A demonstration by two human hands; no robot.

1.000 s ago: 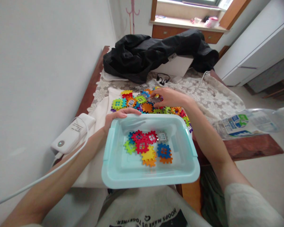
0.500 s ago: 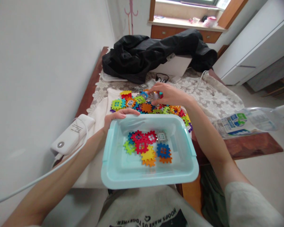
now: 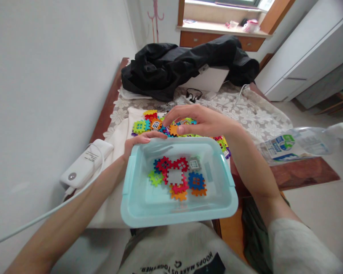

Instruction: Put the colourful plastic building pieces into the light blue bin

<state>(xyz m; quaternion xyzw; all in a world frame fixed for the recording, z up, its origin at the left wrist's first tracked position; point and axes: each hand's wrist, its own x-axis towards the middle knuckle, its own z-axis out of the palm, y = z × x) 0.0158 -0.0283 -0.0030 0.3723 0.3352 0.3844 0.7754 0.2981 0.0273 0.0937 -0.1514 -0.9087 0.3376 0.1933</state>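
My left hand [image 3: 139, 140] is closed on the far left rim of a light blue plastic tub [image 3: 129, 182] that rests at the table's near edge above my lap. Several coloured interlocking tiles [image 3: 175, 176] lie in the tub, a pale grey one on top of the red ones. My right hand [image 3: 197, 121] hovers just beyond the tub's far rim with fingers stretched out to the left and nothing visible in them. Under and beside it, a pile of more coloured tiles [image 3: 145, 125] lies on a white cloth.
A white power bank [image 3: 85, 164] with a cable lies left of the tub. A plastic water bottle [image 3: 297, 145] lies at the right. Behind the pile are a black jacket [image 3: 183, 64], a white box [image 3: 210, 79], earphones [image 3: 193, 93] and a lace tablecloth [image 3: 257, 118].
My right hand lifted a tile from the pile and has swung left over the tub's far rim, fingers now spread. A pale grey tile now lies in the tub.
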